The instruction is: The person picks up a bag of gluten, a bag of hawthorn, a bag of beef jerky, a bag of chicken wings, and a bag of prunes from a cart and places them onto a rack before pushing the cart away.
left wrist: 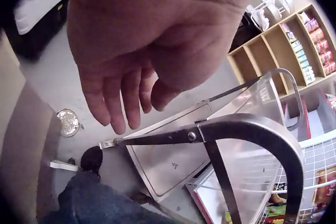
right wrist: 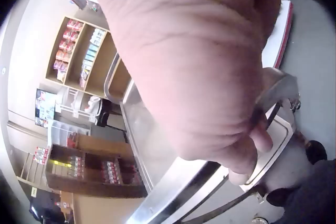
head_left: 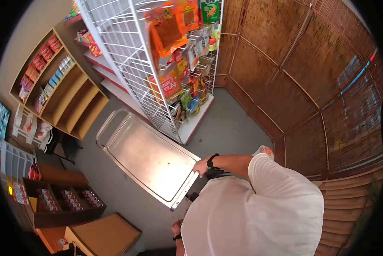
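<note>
Right hand (head_left: 201, 166) grips steel cart (head_left: 148, 158) at its rim; left hand (left wrist: 136, 77) hangs loosely open; wire rack (head_left: 114, 38) holds snack packets (head_left: 170, 30).

The right arm (head_left: 232, 162) reaches forward, a black strap (head_left: 211, 161) on its wrist. The right hand (head_left: 201, 167) grips a silver metal trolley rail (right wrist: 278, 88), fingers curled over it. The left hand (left wrist: 142, 50) hangs low beside the body, fingers (left wrist: 119, 103) loosely bent and pointing down, holding nothing.
</note>
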Demonstrator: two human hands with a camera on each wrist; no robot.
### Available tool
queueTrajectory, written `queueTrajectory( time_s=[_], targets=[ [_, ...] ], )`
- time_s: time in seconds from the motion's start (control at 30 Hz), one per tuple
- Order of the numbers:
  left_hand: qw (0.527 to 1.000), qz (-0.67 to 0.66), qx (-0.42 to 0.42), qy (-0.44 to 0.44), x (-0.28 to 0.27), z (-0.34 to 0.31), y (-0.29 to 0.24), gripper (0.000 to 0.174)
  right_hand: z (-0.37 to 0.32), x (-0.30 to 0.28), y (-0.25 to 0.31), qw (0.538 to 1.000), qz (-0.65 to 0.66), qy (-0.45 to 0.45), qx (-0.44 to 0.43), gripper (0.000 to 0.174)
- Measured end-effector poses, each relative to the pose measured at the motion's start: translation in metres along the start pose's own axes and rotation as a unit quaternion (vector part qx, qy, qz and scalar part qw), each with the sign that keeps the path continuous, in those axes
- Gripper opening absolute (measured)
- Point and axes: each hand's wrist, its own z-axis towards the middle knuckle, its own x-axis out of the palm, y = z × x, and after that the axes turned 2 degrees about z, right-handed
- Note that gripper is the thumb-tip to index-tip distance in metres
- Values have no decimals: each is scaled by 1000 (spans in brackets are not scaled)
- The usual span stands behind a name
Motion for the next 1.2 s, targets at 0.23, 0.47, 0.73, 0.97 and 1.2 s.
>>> queueTrajectory(
  time_s=[0.23, 0.47, 0.73, 0.97, 1.2],
  targets=[
    [998, 65, -3, 2, 10, -21, -41, 22, 29, 10, -11, 994, -104, -3, -45, 46],
    [994, 110, -5, -4, 16, -23, -96, 21, 42, 23, -32, 991, -11, -73, -112, 29],
    [934, 356, -20, -25, 102, -91, -197, 23, 57, 31, -42, 985, 8, -91, -146, 29],
    [990, 138, -15, -18, 74, -56, -133, 21, 46, 18, -37, 989, -21, -24, -142, 37],
    [999, -12, -21, 24, 96, -13, -140, 17, 50, 17, -38, 990, -3, -20, -143, 36]
  ],
)
